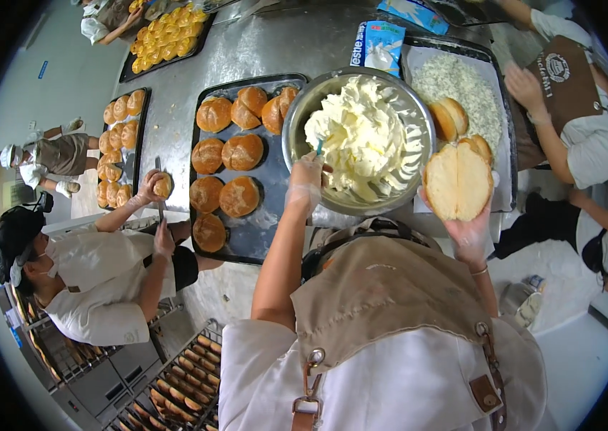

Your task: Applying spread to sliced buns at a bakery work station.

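Observation:
My left hand (306, 183), in a clear glove, is at the near left rim of a steel bowl (297, 108). Its fingers close round a slim tool with a bit of blue (320, 146) showing; the rest is hidden by the hand and the cream. Pale whipped cream (358, 129) is heaped in the bowl and smeared up its right wall. Right of the bowl, my right hand (470, 237) holds a split bun (458, 183) from below, opened flat with its pale cut faces up. No cream shows on those faces.
Left of the bowl stands a black tray (254, 233) of several round buns. On the right, a lined tray (501, 187) holds white-green crumbs (462, 90) and filled buns (450, 118). Co-workers stand on both sides; one at left holds a knife (160, 205) and bun. A rack (182, 381) is behind.

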Demonstrator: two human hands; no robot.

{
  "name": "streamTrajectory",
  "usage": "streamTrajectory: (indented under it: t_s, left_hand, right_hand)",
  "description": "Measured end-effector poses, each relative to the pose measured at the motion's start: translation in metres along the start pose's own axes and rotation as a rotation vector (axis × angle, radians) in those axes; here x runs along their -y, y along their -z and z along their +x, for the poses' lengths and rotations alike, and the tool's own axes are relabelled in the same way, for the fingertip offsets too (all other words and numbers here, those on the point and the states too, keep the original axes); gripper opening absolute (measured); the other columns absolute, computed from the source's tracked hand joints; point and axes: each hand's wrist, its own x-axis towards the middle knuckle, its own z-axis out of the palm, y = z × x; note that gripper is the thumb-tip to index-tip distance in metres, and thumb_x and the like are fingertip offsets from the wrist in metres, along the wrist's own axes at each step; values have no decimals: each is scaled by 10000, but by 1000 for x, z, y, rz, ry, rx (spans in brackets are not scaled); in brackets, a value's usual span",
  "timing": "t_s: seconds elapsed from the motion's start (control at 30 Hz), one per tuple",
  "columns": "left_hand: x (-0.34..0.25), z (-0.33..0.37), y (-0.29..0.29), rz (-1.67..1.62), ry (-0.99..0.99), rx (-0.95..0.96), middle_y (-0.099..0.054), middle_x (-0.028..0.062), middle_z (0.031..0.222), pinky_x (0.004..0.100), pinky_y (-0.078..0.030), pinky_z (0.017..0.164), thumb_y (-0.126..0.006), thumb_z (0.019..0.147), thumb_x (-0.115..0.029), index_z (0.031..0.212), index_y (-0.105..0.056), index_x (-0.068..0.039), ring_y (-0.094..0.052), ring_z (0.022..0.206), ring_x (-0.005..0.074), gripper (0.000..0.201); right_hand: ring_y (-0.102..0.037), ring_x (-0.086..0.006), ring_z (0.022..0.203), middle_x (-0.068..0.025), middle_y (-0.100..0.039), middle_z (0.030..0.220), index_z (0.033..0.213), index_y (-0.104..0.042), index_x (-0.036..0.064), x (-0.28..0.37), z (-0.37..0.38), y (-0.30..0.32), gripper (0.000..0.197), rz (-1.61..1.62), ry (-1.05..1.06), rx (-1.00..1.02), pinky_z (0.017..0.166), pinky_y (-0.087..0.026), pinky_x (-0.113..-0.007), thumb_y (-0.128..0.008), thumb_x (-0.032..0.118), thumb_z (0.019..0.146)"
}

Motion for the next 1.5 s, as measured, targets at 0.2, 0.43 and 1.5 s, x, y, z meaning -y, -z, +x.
streamTrajectory:
  t_s: [0.2, 0.43, 1.5]
  left_hand:
    - [3, -21, 17, -347, 12, 161, -618, 26, 832, 196, -319, 493, -529, 1005, -176, 1234, -568, 34, -421, 551, 56, 313]
    - [-59, -112, 14, -39, -192, 289, -644, 29, 901, 179, -367, 535, -539, 1000, -133, 1383, -532, -16, -489, 618, 53, 401]
    - [-116, -151, -17, 1349, -1054, -179, -684, 125, 947, 329, -512, 536, -592, 859, -9, 1378, -569, -196, -641, 653, 252, 552]
  right_hand:
    - [-346, -371, 1419, -127, -365, 1550, 1510, -357, 153, -9, 16, -12, 675, 27, -48, 40, 1130, -275, -646, -429, 565, 980]
    - [-429, -320, 1369, -130, -446, 1488, 1471, -404, 92, -20, 52, -27, 678, 1, -92, 216, 1141, -339, -533, -425, 570, 991]
    - [-470, -233, 1343, -129, -444, 1485, 1488, -312, 3, 9, 27, -68, 890, -935, 484, 347, 1134, -375, -391, -777, 342, 809]
